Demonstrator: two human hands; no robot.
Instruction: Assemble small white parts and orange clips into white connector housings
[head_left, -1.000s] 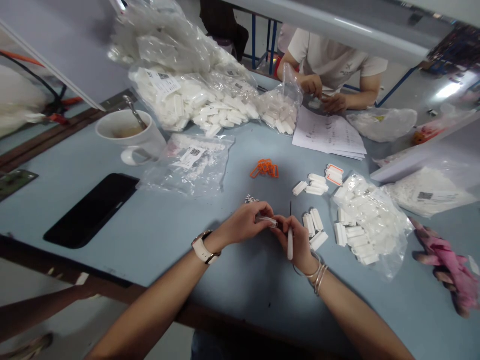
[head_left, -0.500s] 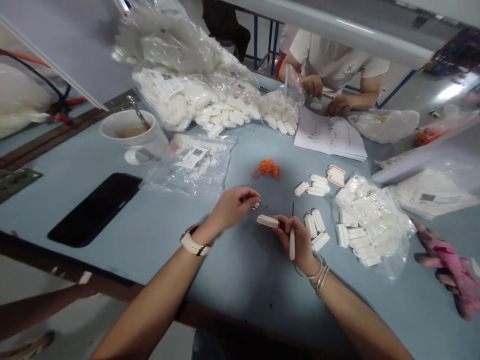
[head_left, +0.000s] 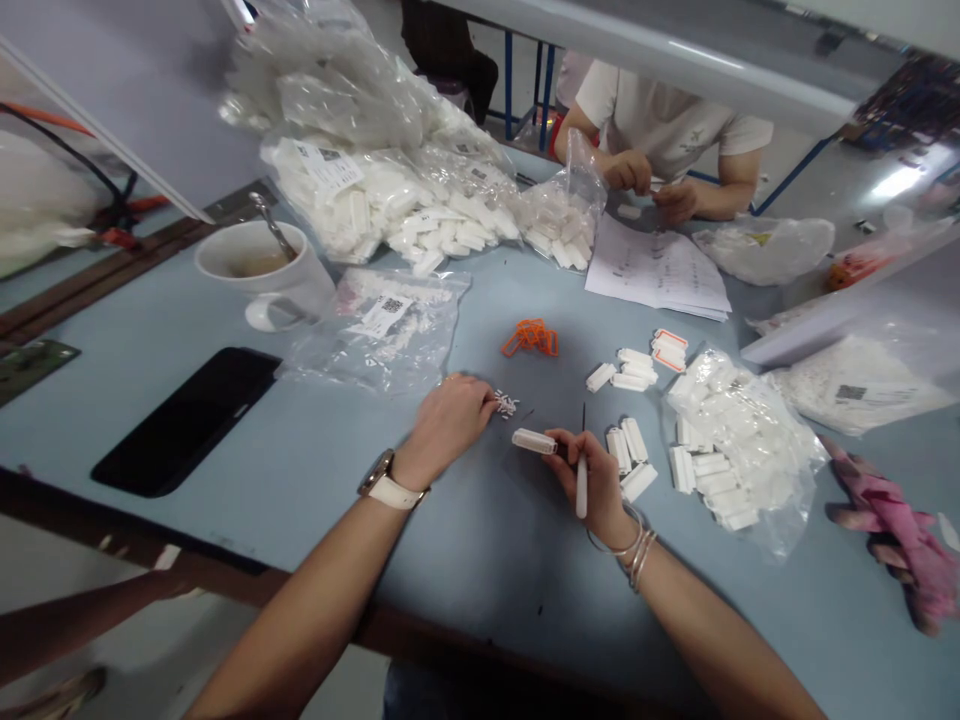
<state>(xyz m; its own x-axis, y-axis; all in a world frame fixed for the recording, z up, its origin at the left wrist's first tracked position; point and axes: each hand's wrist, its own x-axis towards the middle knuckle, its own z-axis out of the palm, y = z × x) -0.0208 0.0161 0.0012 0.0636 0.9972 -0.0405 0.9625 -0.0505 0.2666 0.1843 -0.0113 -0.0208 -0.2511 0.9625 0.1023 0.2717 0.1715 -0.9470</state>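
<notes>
Got a white case (head_left: 533, 441) and white-handled tool (head_left: 582, 487) pinched in my right hand (head_left: 602, 487) — my left hand (head_left: 452, 418), nearly closed, is at the tiny white bits (head_left: 508, 405) — can't tell if it's got any.

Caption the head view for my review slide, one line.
Right hand holding a white casing and white-handled tool, left hand beside small white pieces.
</notes>
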